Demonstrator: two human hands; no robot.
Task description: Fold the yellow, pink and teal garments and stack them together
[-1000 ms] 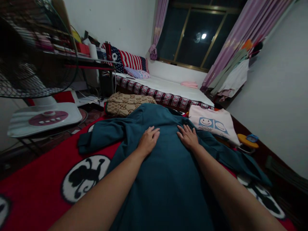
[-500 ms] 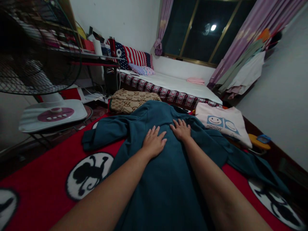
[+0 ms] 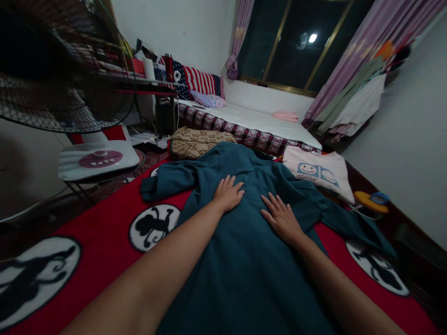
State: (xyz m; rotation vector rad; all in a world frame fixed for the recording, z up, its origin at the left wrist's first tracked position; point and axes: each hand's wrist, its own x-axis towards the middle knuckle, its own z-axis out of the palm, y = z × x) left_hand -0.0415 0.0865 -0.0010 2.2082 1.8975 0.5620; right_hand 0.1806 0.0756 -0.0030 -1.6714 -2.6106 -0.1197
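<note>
A dark teal long-sleeved garment (image 3: 244, 260) lies spread over a red blanket (image 3: 98, 237) with black-and-white monkey figures in circles. Its sleeves reach out to both sides, and small wrinkles run across its upper part. My left hand (image 3: 228, 193) rests on the upper middle of the cloth, fingers spread. To the right, my right hand (image 3: 281, 216) lies palm down on the same garment, a little nearer to me, its fingers also apart. Neither hand grips anything.
Beyond the garment lies a folded brown patterned cloth (image 3: 199, 142). A pink smiley-print shirt (image 3: 317, 172) is at the right, near a yellow stool (image 3: 370, 202). A fan (image 3: 99, 158) stands at the left. A bed (image 3: 251, 118) is under the window.
My right hand has slid toward me and to the right over the garment. The left hand stays on almost the same patch of cloth. The view has shifted slightly.
</note>
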